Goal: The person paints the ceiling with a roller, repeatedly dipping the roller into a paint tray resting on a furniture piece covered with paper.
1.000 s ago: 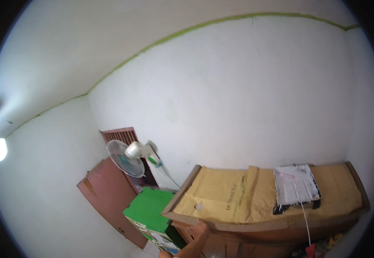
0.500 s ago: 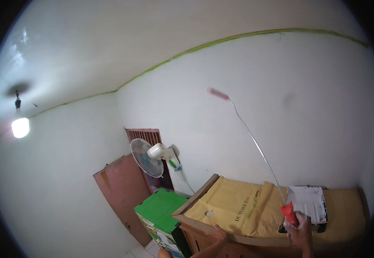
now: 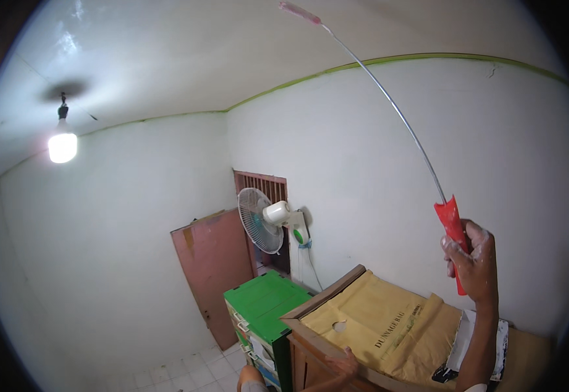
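Observation:
A paint roller [image 3: 453,225] with a red handle and long thin metal rod is gripped in my right hand [image 3: 477,261], its fingers wrapped round the handle and smeared with white paint. The slim pinkish roller head [image 3: 299,12] is raised high, seen against the ceiling. My left hand [image 3: 344,363] rests on the front edge of the wooden cabinet [image 3: 310,353], its fingers stretched out. Below my right forearm, partly covered by it, lies a paint tray [image 3: 462,340] stained white and black on the brown paper sheet [image 3: 376,320] over the cabinet top.
A green-topped drawer unit [image 3: 268,304] stands left of the cabinet. Behind it are a wall fan [image 3: 261,220], a barred window opening and a reddish door [image 3: 216,261]. A lit bulb [image 3: 63,147] hangs at the left. A green strip [image 3: 389,60] lines the wall-ceiling joint.
My right hand has lifted the paint roller up from near the tray, its head moving from in front of the wall to the ceiling. My view has turned left; my left hand stays at the cabinet edge.

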A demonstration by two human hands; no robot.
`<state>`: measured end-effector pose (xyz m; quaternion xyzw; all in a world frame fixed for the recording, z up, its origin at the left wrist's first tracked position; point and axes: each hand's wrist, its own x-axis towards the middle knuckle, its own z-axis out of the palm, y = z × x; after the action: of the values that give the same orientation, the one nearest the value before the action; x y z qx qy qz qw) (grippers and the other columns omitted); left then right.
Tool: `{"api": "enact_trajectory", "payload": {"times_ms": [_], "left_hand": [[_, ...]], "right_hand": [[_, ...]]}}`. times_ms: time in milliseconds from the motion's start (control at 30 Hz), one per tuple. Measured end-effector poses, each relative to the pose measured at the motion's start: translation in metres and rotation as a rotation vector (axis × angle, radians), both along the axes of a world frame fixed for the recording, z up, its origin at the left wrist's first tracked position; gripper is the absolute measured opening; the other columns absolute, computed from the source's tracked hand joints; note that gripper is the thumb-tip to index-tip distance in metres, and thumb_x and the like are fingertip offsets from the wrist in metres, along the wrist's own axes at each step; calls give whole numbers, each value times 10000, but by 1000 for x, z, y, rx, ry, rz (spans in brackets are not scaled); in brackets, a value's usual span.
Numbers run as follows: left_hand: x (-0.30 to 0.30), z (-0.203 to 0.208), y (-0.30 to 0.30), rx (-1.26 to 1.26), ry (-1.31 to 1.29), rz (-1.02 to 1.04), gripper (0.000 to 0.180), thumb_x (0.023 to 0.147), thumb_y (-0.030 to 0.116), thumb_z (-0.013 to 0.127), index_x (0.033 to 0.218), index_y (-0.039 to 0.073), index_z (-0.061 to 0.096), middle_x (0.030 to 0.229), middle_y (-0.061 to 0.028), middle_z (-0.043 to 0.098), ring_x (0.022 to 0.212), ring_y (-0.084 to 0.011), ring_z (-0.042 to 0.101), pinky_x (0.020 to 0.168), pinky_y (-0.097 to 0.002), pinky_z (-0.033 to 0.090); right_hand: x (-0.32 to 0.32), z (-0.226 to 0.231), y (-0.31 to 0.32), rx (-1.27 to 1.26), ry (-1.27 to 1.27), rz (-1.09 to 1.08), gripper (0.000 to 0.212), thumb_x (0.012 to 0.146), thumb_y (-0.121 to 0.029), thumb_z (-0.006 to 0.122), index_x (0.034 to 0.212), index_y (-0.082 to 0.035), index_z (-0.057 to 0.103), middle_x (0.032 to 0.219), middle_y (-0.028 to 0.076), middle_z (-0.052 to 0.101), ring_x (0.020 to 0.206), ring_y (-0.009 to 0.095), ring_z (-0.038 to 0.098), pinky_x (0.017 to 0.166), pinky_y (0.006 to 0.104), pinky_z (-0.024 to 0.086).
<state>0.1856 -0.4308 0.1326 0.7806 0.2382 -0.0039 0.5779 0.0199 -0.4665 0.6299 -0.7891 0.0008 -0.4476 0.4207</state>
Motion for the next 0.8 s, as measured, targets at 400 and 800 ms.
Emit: {"api": "enact_trajectory", "payload": {"times_ms": [400, 800], "left_hand": [[-10, 30, 9, -146, 86, -25, 982, 823, 482, 611, 1394, -108, 72, 1396, -333, 260, 1326, -435, 258, 1100, -459, 222], [-8, 15, 0, -70, 3, 83, 975, 790, 491, 643, 1406, -68, 136, 1387, -328, 286, 1287, -439, 324, 1083, -472, 268]], "right_hand": [[143, 104, 54, -250, -39, 163, 267, 826, -141, 648, 692, 20, 483, 513, 56, 485, 424, 123, 499, 425, 308, 417], [16, 26, 51, 4, -188, 3, 194, 840, -78, 608, 981, 54, 603, 598, -10, 464, 434, 35, 374, 401, 206, 327]]}}
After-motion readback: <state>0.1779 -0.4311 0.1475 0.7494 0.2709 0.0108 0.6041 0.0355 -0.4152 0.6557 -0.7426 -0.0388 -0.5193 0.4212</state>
